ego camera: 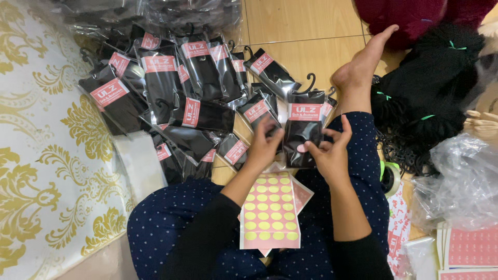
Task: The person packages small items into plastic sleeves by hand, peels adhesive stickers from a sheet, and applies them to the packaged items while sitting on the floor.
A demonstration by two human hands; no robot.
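Both hands held one black sock packet with a pink header card and a black hook, just above the person's lap. The left hand gripped its left edge, fingers closed on the plastic; the right hand pinched its right side, thumb and fingertips pressing near a small pink sticker on the packet. A pink sticker sheet lay on the lap, nearer than the packet. To the far left, a heap of like packets covered the tiled floor.

Home floor w/ tiled floor, piled packed socks, sticker sheets.
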